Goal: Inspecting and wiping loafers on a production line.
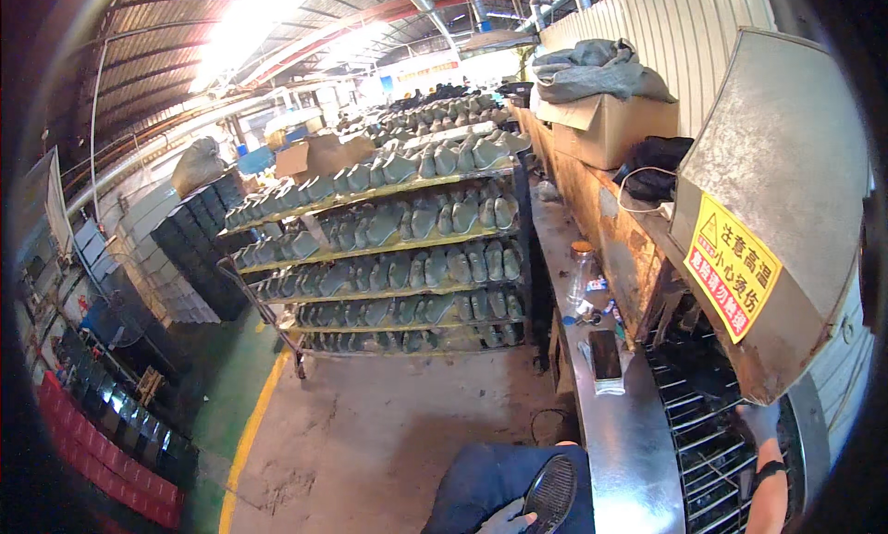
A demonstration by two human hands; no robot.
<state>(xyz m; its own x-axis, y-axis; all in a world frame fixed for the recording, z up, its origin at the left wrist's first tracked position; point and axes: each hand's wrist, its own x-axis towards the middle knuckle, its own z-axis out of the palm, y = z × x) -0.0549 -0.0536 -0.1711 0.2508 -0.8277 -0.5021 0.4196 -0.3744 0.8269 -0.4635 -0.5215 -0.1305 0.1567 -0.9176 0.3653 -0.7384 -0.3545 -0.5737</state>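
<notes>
At the bottom edge, my left hand (pixel 507 519), in a grey glove with a bare fingertip showing, is closed on a black shoe (pixel 552 493). The shoe's ridged sole faces up, above my dark-clothed leg. Far to the right, my right hand (pixel 760 423) in a grey glove reaches over the wire-bar conveyor (pixel 694 441), beside the lower edge of a metal hood (pixel 777 192). A black band circles that wrist. Its fingers are too dim and partly hidden to read. Dark shapes I cannot make out lie on the bars under the hood.
A metal ledge (pixel 634 460) runs along the conveyor, bearing a phone (pixel 606 356) and a clear bottle (pixel 581 277) with an orange cap. A tiered rack (pixel 407 349) of grey shoe lasts stands ahead. A cardboard box (pixel 606 131) sits right; red boxes (pixel 102 455) line the left.
</notes>
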